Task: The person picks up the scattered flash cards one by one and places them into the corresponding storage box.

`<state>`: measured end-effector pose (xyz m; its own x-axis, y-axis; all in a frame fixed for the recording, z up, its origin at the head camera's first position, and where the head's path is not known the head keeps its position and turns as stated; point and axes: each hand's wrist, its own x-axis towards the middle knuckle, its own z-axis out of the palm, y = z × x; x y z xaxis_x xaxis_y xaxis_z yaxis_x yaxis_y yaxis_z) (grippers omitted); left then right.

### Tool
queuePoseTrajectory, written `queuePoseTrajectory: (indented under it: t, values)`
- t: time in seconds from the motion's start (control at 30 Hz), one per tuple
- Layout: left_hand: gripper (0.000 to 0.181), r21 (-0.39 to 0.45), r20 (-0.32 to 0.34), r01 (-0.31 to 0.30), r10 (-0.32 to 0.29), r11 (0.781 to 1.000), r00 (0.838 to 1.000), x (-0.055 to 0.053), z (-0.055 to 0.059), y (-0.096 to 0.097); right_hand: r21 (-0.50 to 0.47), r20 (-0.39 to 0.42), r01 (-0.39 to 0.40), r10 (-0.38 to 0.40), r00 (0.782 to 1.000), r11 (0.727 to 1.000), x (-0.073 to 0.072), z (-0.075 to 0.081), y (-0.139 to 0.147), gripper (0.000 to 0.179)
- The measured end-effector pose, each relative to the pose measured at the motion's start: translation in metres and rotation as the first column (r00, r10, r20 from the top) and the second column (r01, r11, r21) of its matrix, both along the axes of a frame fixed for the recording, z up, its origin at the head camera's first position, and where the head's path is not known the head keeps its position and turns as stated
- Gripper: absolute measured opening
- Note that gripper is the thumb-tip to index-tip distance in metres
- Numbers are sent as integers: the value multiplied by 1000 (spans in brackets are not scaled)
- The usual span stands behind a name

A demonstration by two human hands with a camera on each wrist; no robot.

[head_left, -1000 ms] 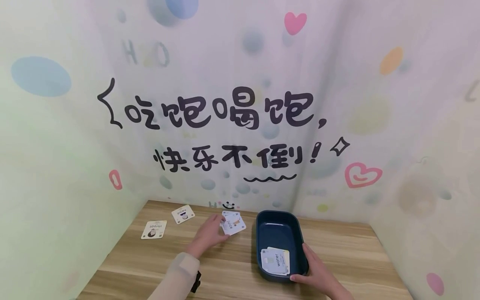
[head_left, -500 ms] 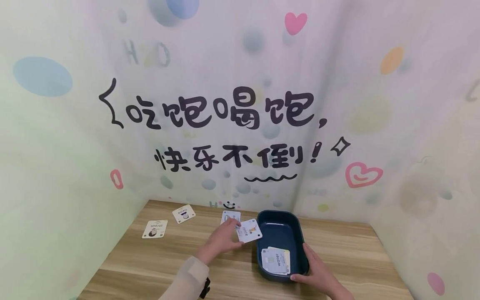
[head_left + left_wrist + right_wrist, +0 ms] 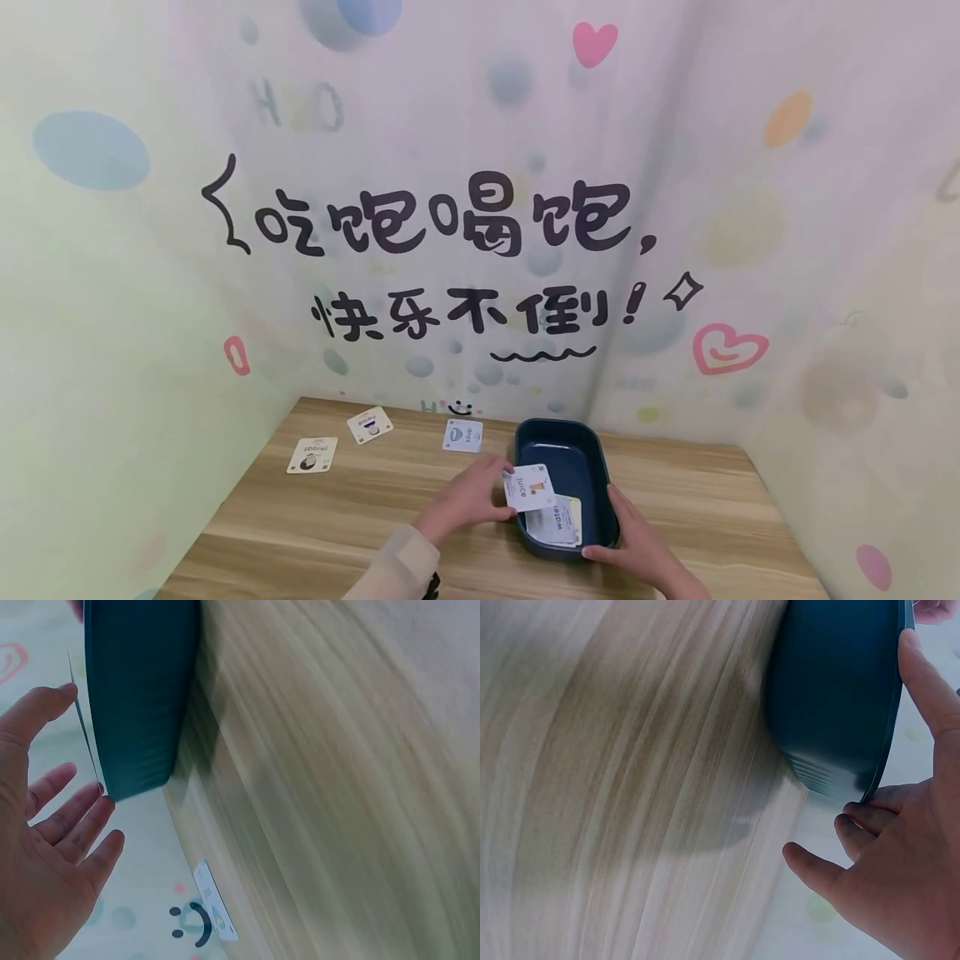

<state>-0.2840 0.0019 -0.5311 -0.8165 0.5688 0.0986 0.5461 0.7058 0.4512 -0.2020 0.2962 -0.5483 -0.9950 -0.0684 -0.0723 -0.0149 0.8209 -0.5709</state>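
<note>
Juice card [image 3: 531,490]: lower middle of the frame, held over the left rim of the box [image 3: 567,460], printed face up; partly within the box's outline, hiding some of the water card [image 3: 549,531]. Contact with the rim: cannot tell.
Left hand [image 3: 472,493]: lower middle; thumb and fingertips parted by about the card's side, pinching the juice card along its left edge; other fingers loosely bent and holding nothing in the left wrist view.
Right hand [image 3: 637,537]: lower right; about half open, thumb and fingertips wrapped round the near right corner of the box, gripping the rim.
Box: dark blue, right of centre in the lower half, standing on the bench [image 3: 247,525].
Water card: in the near end of the box, on top of another card [image 3: 577,517].
Soup card [image 3: 463,435]: flat on the bench, left of the box, near the back edge.
Head card [image 3: 370,426] and throat card [image 3: 312,456]: lower left of the frame, flat, near each other, well apart from the box.
Step in hand, as judged: bringing the juice card in over the left rim.
Good handling: lift both held corners clear of the rim first; pinch lightly, without bending; lower almost flat, release just above the water card.
Right hand's part: hold the box level and steady, with the thumb clear of the opening.
Likely trouble: a corner snagging on the rim, or knuckles nudging the box.
</note>
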Motion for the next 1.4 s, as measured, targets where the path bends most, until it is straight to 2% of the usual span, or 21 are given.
queuePoseTrajectory:
  t: [0.27, 0.63, 0.87, 1.0, 1.17, 1.4]
  values:
    - [62, -74, -22, 13, -15, 997, 1000, 5, -4, 9, -6, 21, 7, -7, 1000, 1000, -1, 0, 0, 118]
    - [66, -47, -52, 36, -39, 998, 998, 5, -6, 7, 3, 21, 5, -5, 1000, 1000, -2, -1, 1, 118]
    - [68, -23, -50, 21, -22, 1000, 998, 5, -10, 4, -3, 4, -2, 2, 1000, 1000, 0, -1, 1, 117]
    - [66, 0, -73, 14, -14, 1000, 997, 4, -12, -1, -7, -3, -8, 8, 1000, 1000, 0, 0, 1, 116]
    - [66, 60, -33, -16, 18, 998, 999, 2, -14, -13, 6, -1, -10, 10, 1000, 1000, 0, -1, 1, 116]
    - [65, 79, -30, -82, 85, 993, 996, -10, -17, -42, 16, -6, -15, 15, 1000, 1000, -1, -2, 2, 116]
